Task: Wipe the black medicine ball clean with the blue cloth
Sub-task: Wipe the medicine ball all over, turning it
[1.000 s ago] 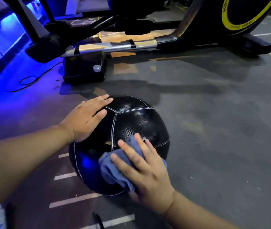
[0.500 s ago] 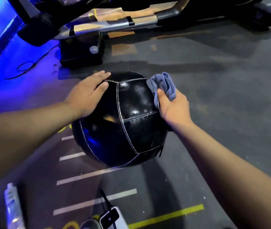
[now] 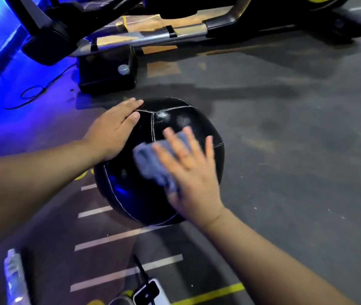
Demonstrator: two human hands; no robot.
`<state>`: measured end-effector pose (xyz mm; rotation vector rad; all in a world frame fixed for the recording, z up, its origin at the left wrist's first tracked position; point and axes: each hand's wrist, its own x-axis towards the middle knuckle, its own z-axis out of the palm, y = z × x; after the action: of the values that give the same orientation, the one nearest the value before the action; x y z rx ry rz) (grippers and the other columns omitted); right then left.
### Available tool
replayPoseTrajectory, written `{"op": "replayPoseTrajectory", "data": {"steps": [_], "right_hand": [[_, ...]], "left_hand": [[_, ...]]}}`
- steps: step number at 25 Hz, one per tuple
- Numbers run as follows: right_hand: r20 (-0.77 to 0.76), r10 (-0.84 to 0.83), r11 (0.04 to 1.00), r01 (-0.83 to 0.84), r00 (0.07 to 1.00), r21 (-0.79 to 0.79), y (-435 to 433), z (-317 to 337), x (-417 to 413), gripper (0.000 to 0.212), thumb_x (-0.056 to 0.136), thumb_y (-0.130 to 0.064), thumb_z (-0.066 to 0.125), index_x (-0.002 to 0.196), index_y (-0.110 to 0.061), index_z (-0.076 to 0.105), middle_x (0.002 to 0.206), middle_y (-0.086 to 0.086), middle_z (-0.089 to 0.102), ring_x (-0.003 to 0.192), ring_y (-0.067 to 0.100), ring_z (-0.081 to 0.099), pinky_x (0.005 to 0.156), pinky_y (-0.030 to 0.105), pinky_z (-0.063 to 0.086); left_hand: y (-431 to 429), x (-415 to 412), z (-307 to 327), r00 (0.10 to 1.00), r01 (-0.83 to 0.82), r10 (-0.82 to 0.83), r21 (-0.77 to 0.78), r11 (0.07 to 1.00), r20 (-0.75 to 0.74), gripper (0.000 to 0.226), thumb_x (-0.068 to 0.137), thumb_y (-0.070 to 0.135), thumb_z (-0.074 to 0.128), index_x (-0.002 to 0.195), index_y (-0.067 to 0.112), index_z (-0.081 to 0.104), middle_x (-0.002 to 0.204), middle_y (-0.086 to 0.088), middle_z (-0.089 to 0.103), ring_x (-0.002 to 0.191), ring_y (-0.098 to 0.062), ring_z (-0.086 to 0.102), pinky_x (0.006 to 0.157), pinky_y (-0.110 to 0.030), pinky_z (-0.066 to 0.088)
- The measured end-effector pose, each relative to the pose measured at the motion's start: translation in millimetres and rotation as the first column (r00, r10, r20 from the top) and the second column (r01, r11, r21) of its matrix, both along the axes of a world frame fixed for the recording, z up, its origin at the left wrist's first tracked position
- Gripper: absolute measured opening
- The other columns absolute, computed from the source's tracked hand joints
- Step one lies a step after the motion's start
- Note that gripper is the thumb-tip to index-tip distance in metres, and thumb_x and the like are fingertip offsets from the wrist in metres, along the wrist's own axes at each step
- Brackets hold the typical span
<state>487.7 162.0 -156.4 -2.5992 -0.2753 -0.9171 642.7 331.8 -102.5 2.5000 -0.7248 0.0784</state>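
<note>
Medicine ball (image 3: 175,119): black, with white stitched seams; it sits on the dark grey floor (image 3: 285,150), in the middle of the view.
Left hand (image 3: 113,133): laid flat on the ball's upper left side, fingers straight and close together, holding nothing.
Right hand (image 3: 190,172): blurred; fingers straight and spread, pressing the cloth against the near upper face of the ball rather than gripping it.
Blue cloth (image 3: 151,161): bunched between the right hand and the ball, its loose folds showing to the left of the fingers.
Exercise machine (image 3: 153,37): beyond the ball, a silver rail on a black frame, with a black base block (image 3: 107,73) just behind the ball's left side.
Cable (image 3: 30,95): looped on the blue-lit floor, well to the ball's left and beyond it.
Floor markings (image 3: 109,237): white stripes on the near side of the ball, and a yellow line (image 3: 210,294) nearer still.
White device (image 3: 148,293): dark screen, black cord attached, well in front of the ball.
Bottle-like thing (image 3: 14,274): pale and blurred, to the near left of the ball.
</note>
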Motion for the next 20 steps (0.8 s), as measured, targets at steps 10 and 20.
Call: {"op": "replayPoseTrajectory", "data": {"steps": [10, 20], "right_hand": [[-0.085, -0.137, 0.632, 0.153, 0.987, 0.759, -29, -16, 17, 0.049, 0.087, -0.03, 0.061, 0.135, -0.026, 0.052, 0.141, -0.001, 0.056, 0.135, 0.02, 0.047, 0.112, 0.044, 0.038], [-0.025, -0.027, 0.873, 0.036, 0.999, 0.487, -17, -26, 2, 0.058, 0.085, -0.019, 0.057, 0.141, -0.021, 0.044, 0.15, 0.011, 0.043, 0.143, 0.032, 0.035, 0.117, 0.05, 0.028]], "left_hand": [[13, 4, -2, 0.998, -0.056, 0.054, -0.051, 0.997, -0.042, 0.041, 0.104, 0.035, 0.034, 0.143, 0.032, 0.045, 0.151, 0.009, 0.041, 0.14, -0.006, 0.033, 0.117, -0.025, 0.02], [33, 19, -8, 0.985, -0.14, 0.14, -0.002, 0.99, -0.101, 0.043, 0.104, 0.038, 0.025, 0.145, 0.039, 0.039, 0.15, 0.006, 0.043, 0.138, -0.016, 0.037, 0.116, -0.03, 0.024]]}}
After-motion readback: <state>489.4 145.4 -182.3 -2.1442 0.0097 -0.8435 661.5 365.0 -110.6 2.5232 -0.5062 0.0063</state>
